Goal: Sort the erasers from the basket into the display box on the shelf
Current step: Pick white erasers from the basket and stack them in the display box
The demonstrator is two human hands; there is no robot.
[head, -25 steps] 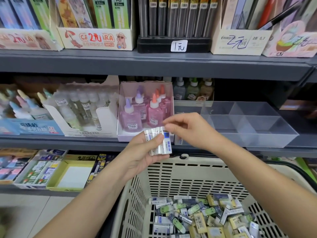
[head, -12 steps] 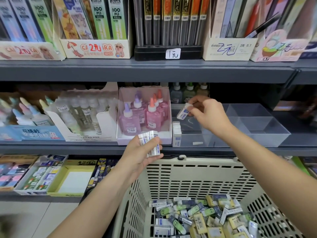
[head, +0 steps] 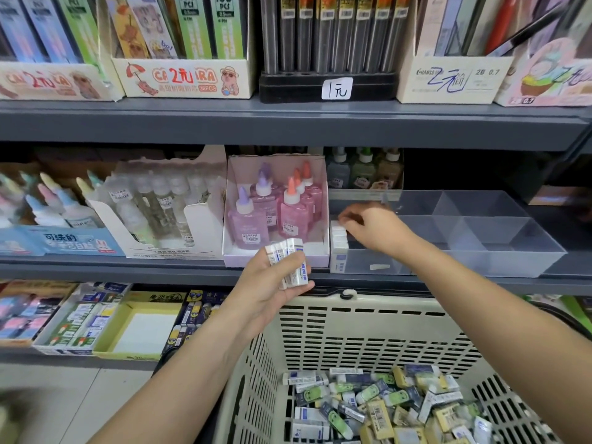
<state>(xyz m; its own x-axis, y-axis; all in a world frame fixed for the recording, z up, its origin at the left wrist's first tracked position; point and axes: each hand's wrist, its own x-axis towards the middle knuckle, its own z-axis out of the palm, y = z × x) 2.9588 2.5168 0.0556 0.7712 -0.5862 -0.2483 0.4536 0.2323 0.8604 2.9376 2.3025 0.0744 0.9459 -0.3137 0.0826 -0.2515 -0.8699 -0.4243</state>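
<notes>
- A person stands at a grey store shelf (head: 288,123), both bare arms reaching forward over a cream plastic basket (head: 368,334).
- The left hand (head: 269,283) is raised, palm turned up, with fingers and thumb closed round a small stack of white erasers (head: 288,261) in blue-printed sleeves, held on edge just in front of the shelf lip.
- The right hand (head: 374,229) reaches into the front left compartment of a clear display box (head: 512,251) on the middle shelf. Its fingertips are pinched together at a row of white erasers (head: 339,241) standing against the box's left wall. The fingers are blurred, so I cannot tell whether they hold an eraser or only touch the row.
- The box's other compartments, to the right, hold nothing that shows.
- Just left of the box stands a pink carton of glue bottles (head: 275,213) with purple and orange caps.
- In the bottom of the basket lies a loose heap of erasers (head: 384,405): white, green and yellow, jumbled at all angles.
</notes>
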